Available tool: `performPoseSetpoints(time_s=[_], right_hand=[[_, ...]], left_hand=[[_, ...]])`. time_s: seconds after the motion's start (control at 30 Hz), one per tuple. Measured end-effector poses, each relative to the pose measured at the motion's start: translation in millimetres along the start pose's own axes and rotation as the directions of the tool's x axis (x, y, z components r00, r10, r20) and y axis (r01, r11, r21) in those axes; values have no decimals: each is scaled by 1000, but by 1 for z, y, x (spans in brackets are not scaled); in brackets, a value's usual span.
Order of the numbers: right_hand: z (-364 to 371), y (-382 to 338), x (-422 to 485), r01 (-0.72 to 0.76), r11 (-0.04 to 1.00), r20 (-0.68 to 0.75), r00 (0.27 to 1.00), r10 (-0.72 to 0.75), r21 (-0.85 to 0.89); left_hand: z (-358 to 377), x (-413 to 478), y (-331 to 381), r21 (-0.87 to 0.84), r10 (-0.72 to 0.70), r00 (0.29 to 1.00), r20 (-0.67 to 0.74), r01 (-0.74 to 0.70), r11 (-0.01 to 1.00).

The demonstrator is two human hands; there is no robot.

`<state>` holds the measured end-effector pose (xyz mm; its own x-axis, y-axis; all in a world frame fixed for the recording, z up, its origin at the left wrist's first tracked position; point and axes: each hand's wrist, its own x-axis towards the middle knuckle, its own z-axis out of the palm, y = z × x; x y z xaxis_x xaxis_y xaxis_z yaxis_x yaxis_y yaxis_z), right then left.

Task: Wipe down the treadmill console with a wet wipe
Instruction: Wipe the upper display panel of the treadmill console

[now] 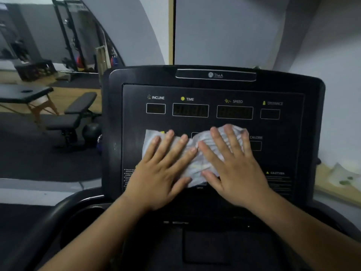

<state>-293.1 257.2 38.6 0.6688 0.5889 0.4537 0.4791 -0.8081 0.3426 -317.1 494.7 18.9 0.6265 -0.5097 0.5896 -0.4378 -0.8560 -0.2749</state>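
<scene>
The wiping itself looks to be in hand: both hands lie flat and open, fingers spread, on a crumpled white wet wipe [197, 153] pressed against the middle of the black, tilted treadmill console [213, 122]. The left hand [162, 173] covers the wipe's left half and the right hand [232, 165] its right half; neither grips it, they only pin it to the panel with palms and fingers. The wipe sits below the row of dark display windows [213, 111] labelled incline, time, speed and distance, so that upper band, the edges and the caution print [277, 173] at lower right seem not yet covered. The next move probably calls for sliding the wipe upward or sideways under even pressure. The panel is smooth and matte. Behind stands a gym room: a black padded bench [76, 114], a black folding massage table [25, 92], grey walls.
</scene>
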Motion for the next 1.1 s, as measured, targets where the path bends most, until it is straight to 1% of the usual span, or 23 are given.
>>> performPoseSetpoints(time_s=[0.07,0.17,0.23,0.27,0.37,0.47,0.53,0.63,0.7,0.73,0.83,0.9,1.0,1.1], right_hand=[[-14,11,40,-39,999,-32,999,38,-34],[-41,16,101,-139,989,-60,989,137,-43],[-53,8,125,-205,979,-58,977,203,-21],[-53,1,128,-215,977,-65,975,214,-8],[-38,-32,102,-146,989,-82,986,147,17],[-11,-68,41,23,999,-50,999,-21,30],[3,-83,12,136,991,-12,991,-136,15],[2,-75,28,233,972,7,972,-233,-27],[-13,-63,67,241,969,10,970,-241,-56],[-23,-58,89,217,973,2,976,-218,-75],[-49,-49,146,97,987,-9,995,-99,-126],[-56,-55,161,42,993,-19,999,-44,-108],[-44,-74,136,67,995,-10,998,-68,-73],[-18,-100,69,199,979,23,980,-198,-51]], left_hand=[[-12,30,-31,34,-53,998,-24,54,998],[-33,77,-72,61,-173,983,-65,177,982],[-41,92,-81,60,-238,969,-66,242,968],[-40,92,-79,50,-258,964,-71,262,964],[-26,52,-56,-17,-258,962,-90,258,966],[-7,-25,-29,-49,-218,974,-61,215,975],[0,-64,-16,-63,-218,975,-34,216,974],[3,-68,-19,-57,-228,973,-41,225,973],[-5,-43,-37,-42,-262,963,-60,259,965],[-11,-25,-51,-40,-297,952,-81,294,955],[-30,24,-96,-86,-417,902,-113,410,908],[-36,36,-107,-120,-450,887,-108,438,891],[-23,7,-81,-132,-450,885,-121,435,891],[-3,-60,-33,-113,-423,905,-53,415,903]])
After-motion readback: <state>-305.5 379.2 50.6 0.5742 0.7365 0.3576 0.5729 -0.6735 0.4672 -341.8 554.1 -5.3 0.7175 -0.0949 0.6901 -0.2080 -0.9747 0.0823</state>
